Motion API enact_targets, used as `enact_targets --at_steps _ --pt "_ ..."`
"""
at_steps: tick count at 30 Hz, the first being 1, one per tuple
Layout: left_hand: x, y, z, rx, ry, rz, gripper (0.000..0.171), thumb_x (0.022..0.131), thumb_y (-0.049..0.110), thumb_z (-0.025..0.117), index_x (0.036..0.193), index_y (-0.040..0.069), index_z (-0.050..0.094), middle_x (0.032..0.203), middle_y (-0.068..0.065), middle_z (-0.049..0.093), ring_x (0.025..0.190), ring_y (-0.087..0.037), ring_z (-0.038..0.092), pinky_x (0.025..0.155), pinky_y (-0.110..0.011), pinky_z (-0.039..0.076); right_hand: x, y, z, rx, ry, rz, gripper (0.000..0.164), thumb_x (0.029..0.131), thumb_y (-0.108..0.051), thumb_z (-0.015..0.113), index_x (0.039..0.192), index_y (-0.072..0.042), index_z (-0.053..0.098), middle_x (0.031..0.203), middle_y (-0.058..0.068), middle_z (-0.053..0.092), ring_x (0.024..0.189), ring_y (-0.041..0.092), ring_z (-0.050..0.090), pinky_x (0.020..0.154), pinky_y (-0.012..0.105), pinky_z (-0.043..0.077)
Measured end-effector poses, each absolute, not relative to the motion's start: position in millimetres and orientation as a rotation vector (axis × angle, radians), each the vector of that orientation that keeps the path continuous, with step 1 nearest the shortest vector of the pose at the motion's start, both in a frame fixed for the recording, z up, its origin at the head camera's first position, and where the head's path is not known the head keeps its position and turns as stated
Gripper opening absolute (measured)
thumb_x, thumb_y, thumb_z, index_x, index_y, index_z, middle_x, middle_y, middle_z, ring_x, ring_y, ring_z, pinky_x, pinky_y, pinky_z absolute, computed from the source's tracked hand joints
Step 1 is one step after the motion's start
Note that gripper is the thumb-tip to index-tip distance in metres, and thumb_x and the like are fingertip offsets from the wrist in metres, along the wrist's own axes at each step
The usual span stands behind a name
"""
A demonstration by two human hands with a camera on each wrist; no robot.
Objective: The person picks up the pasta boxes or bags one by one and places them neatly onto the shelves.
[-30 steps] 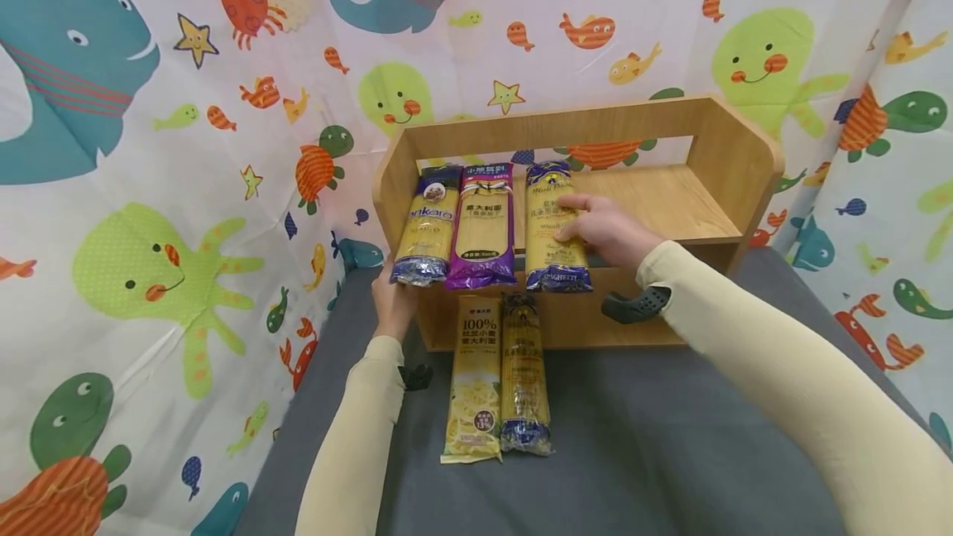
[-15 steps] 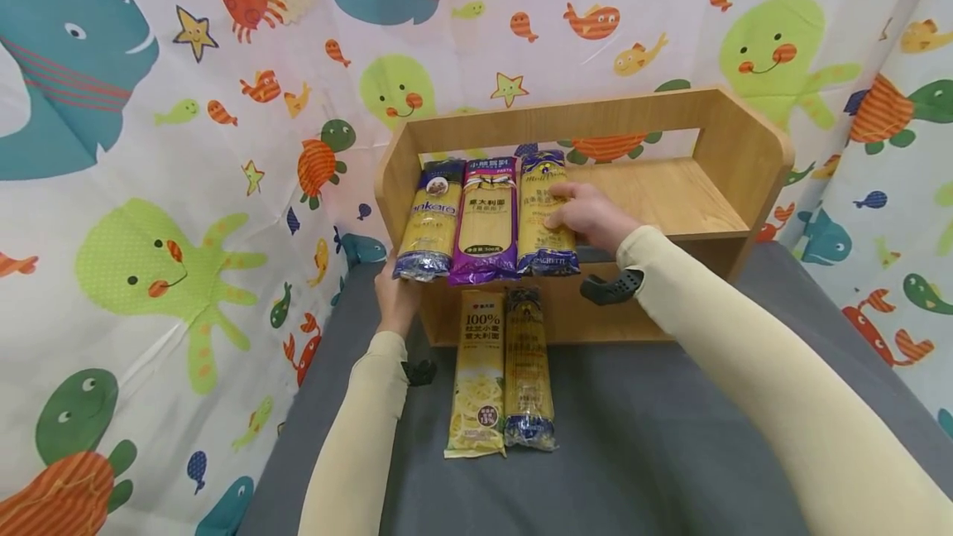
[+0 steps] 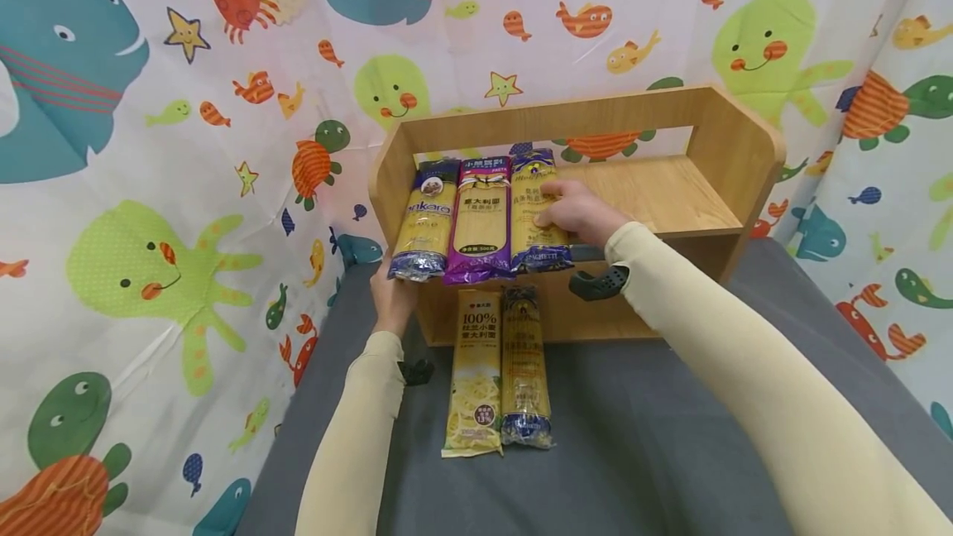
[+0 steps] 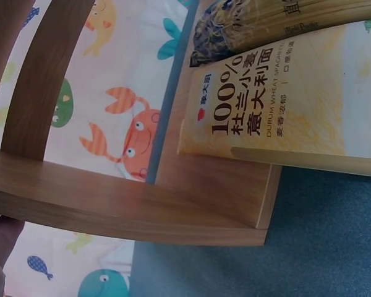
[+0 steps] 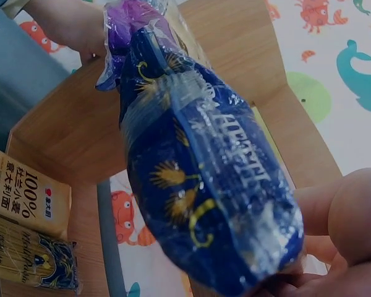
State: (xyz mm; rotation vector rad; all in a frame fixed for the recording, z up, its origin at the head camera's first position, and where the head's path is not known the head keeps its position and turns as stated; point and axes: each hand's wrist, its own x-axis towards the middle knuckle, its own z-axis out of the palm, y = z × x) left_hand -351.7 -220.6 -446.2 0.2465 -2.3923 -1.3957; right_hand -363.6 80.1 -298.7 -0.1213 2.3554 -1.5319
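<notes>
Sea-creature cloth [image 3: 476,56] backs the wooden rack [image 3: 655,189], whose upper row seems nearly settled: ankara pack [image 3: 427,222], purple pack [image 3: 479,226] and spaghetti pack [image 3: 529,205] side by side, above two lower packs [image 3: 476,379]. Your right hand [image 3: 581,209] pinches the spaghetti pack in its fingers, release apparently left; your left hand [image 3: 393,300] (fingers hidden, can't tell) is at the rack's left.

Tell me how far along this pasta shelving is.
Done, by the look: the ankara pack and purple pack lie side by side on the upper shelf.
In hand: the right hand holds the spaghetti pack beside the purple one.
Left: probably releasing it. The 100% pack and blue-ended pack stick out from the lower shelf; whether they must move, I can't tell.
</notes>
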Motion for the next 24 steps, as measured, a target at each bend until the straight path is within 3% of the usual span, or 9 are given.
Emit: enact_targets --at_steps 7,11,19,24 --pt "-348.9 -221.6 -447.1 0.264 -2.410 -1.339 0.058 0.105 0.049 0.046 0.151 0.014 0.045 0.127 -0.020 0.068 0.100 -0.036 0.066 0.090 -0.054 0.058 -360.4 80.8 -300.1 -0.166 2.328 -1.522 0.074 0.102 -0.003 0.054 0.164 -0.008 0.014 0.145 0.022 0.051 0.091 0.016 0.065 0.072 0.022 0.057" --pt "-349.9 -222.1 -446.3 0.257 -2.389 -1.363 0.061 0.104 0.054 0.046 0.152 0.017 0.044 0.128 -0.017 0.068 0.102 -0.035 0.066 0.093 -0.054 0.057 -359.1 78.7 -297.7 -0.167 2.336 -1.529 0.075 0.101 -0.002 0.055 0.164 -0.008 0.014 0.143 0.022 0.052 0.088 0.016 0.064 0.072 0.023 0.057" --pt "-352.6 -221.9 -445.5 0.252 -2.412 -1.357 0.062 0.104 0.054 0.047 0.155 0.019 0.041 0.130 -0.017 0.067 0.102 -0.034 0.064 0.093 -0.053 0.057 -361.0 73.6 -295.4 -0.065 2.366 -1.540 0.080 0.099 -0.002 0.058 0.165 -0.015 0.014 0.145 0.022 0.050 0.109 0.028 0.062 0.097 0.041 0.057" --pt "-353.1 -220.9 -445.7 0.238 -2.422 -1.316 0.057 0.106 0.047 0.047 0.154 0.016 0.042 0.125 -0.019 0.068 0.097 -0.034 0.063 0.087 -0.052 0.057 -361.6 73.5 -296.1 -0.070 2.406 -1.527 0.084 0.098 -0.001 0.060 0.165 -0.015 0.011 0.146 0.022 0.049 0.111 0.029 0.061 0.099 0.043 0.054"
